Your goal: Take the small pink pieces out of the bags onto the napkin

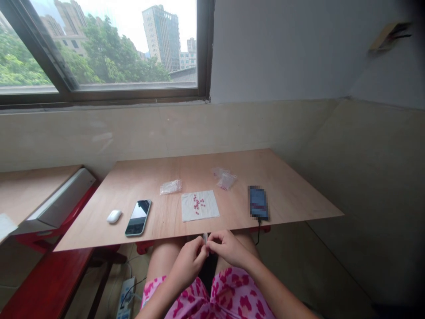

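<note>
Small pale strip (pixel 205 239) stands near-vertical, long axis upright, pinched between the fingertips of left hand (pixel 187 262) and right hand (pixel 229 248); plywood table edge (pixel 99 238) just beyond fingers.

We see bright pink blotches scattered over the paler pink lap garment (pixel 229 294), and pink-red specks grouped on a white square of cloth (pixel 209 208). Beneath them stretches a pale tan wood-grain tabletop (pixel 186 170), while a glossy red bench (pixel 46 283) shows at lower left.
</note>
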`<state>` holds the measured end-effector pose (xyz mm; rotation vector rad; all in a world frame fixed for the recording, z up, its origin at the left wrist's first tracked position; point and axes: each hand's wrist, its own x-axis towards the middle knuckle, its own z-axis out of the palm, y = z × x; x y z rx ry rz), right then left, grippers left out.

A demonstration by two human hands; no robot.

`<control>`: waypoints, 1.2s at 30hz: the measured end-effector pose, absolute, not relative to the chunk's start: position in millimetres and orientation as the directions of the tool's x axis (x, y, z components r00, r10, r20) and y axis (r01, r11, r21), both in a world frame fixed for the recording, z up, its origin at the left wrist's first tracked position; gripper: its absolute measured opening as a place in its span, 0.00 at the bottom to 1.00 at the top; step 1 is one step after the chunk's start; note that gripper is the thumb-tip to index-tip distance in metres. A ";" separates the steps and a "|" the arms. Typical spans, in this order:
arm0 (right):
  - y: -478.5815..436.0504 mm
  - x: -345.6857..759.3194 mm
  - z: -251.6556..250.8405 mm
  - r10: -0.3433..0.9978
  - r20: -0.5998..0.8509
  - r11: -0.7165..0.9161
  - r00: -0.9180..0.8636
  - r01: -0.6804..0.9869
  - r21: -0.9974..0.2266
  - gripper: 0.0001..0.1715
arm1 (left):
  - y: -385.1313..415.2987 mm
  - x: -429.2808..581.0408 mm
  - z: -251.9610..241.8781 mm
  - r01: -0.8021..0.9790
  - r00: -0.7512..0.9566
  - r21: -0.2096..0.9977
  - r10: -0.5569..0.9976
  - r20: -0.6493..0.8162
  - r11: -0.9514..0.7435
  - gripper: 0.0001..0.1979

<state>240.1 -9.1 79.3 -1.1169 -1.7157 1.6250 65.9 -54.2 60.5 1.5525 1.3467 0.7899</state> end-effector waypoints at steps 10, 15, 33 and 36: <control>-12.6 235.1 64.8 0.868 -0.118 0.093 -0.483 0.391 -0.916 0.07 | -57.3 64.9 52.1 0.674 0.166 0.732 0.986 -0.025 -0.095 0.12; -12.4 235.3 66.4 0.921 -0.049 0.176 -0.386 0.525 -0.832 0.08 | -56.9 62.3 55.6 0.708 0.070 0.702 0.997 0.034 -0.073 0.14; -4.1 246.2 72.5 0.828 -0.112 -0.011 -0.549 0.185 -0.983 0.10 | -56.1 58.7 74.3 0.325 0.229 0.937 0.972 0.055 -0.129 0.33; -4.1 246.2 69.4 0.830 -0.110 0.003 -0.546 0.202 -0.979 0.12 | -58.9 59.2 81.4 0.301 0.229 0.947 0.972 0.048 -0.117 0.31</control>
